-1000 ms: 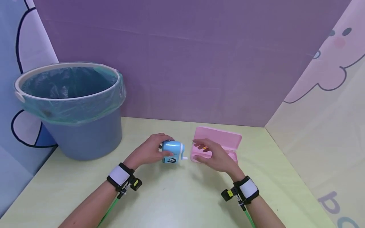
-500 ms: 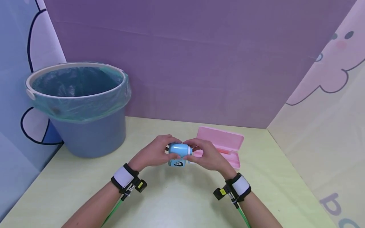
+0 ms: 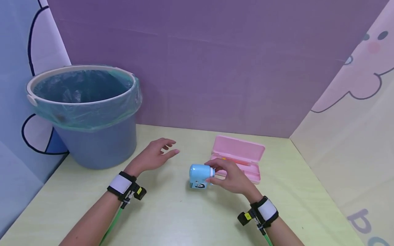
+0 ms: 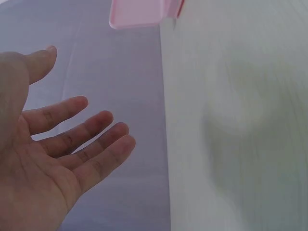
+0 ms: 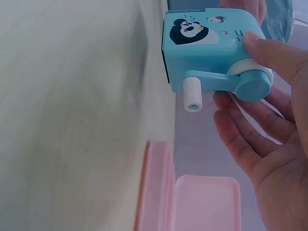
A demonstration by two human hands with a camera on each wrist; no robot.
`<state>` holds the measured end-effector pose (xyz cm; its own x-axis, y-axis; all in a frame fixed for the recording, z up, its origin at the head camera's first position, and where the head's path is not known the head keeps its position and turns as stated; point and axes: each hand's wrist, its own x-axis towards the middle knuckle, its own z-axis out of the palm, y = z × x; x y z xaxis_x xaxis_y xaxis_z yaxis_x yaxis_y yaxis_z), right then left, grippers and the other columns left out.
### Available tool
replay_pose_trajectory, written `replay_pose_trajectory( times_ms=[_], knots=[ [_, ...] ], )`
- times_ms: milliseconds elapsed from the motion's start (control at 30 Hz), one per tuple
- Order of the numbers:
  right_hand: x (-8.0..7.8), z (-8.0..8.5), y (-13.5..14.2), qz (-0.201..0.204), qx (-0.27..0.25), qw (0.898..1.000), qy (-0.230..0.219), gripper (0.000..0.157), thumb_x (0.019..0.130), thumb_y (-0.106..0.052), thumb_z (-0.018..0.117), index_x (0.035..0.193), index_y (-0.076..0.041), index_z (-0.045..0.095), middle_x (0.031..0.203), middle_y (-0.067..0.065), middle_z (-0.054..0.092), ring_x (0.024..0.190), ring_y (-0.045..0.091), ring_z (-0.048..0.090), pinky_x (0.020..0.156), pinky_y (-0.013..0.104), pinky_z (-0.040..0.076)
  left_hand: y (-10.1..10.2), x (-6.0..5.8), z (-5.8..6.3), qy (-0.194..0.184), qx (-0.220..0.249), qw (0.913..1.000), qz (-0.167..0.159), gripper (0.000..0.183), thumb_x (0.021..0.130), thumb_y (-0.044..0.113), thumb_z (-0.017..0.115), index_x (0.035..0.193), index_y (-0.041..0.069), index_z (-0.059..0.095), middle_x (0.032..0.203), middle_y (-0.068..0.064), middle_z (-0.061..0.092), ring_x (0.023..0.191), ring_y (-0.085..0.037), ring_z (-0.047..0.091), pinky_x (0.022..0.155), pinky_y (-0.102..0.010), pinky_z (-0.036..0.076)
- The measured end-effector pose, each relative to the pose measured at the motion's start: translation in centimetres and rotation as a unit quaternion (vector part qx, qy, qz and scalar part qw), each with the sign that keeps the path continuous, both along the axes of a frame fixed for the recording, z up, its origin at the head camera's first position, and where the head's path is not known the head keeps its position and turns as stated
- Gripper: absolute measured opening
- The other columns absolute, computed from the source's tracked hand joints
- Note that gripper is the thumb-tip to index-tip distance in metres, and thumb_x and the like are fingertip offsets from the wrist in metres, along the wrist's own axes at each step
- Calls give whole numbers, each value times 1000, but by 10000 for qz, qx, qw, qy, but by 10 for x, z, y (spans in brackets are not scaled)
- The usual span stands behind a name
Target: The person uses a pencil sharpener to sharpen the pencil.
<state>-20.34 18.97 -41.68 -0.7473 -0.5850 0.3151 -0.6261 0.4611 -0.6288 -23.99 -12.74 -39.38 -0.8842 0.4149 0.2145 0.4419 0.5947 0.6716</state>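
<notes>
A light blue hand-crank pencil sharpener [image 3: 198, 172] with a panda print is at the middle of the table. My right hand [image 3: 231, 177] grips its crank end between thumb and fingers. In the right wrist view, the thumb lies on the sharpener's [image 5: 211, 57] body and the fingers reach around the far side; the crank's white knob [image 5: 192, 94] points toward the camera. My left hand [image 3: 152, 155] is off to the left, away from the sharpener, fingers loosely spread, and the left wrist view shows its palm [image 4: 38, 183] holding nothing.
Behind my right hand lies an open pink pencil case [image 3: 238, 147] with an orange-red pencil [image 3: 241, 162] inside. A large blue bin [image 3: 95, 143] with a green plastic liner stands at the left. A purple wall panel [image 3: 197, 68] closes off the table's back edge.
Both hands were on the sharpener half a second ago. My left hand has let go and drawn back left; my right hand, which took hold of it, has moved it slightly nearer and rightward.
</notes>
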Motion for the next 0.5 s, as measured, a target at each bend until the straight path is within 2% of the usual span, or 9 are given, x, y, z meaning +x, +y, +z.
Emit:
replay_pose_trajectory(
  times_ms=[167, 300, 500],
  knots=[
    [7, -10, 8, -118, -97, 9998, -163, 48, 80, -31, 81, 123, -20, 62, 111, -11, 64, 93, 10, 62, 87, 47, 53, -11, 1, -7, -1, 60, 9999, 81, 54, 96, 42, 58, 134, 4, 54, 130, -12, 57, 115, -28, 55, 95, -45, 47],
    [10, -15, 9, -177, -111, 9995, -246, 49, 80, -33, 80, 123, -20, 61, 112, -10, 64, 93, 11, 62, 88, 44, 53, -15, 2, -9, -11, 30, 9999, 162, 54, 96, 43, 58, 134, 4, 54, 128, -13, 58, 114, -32, 56, 94, -47, 47],
    [8, -14, 13, -49, -231, 9988, -424, 48, 83, -33, 78, 125, -17, 61, 116, -3, 64, 99, 16, 62, 89, 44, 52, -16, 4, -10, -46, 71, 9998, 169, 54, 96, 42, 58, 134, 4, 54, 127, -13, 58, 114, -31, 56, 95, -46, 48]
  ],
)
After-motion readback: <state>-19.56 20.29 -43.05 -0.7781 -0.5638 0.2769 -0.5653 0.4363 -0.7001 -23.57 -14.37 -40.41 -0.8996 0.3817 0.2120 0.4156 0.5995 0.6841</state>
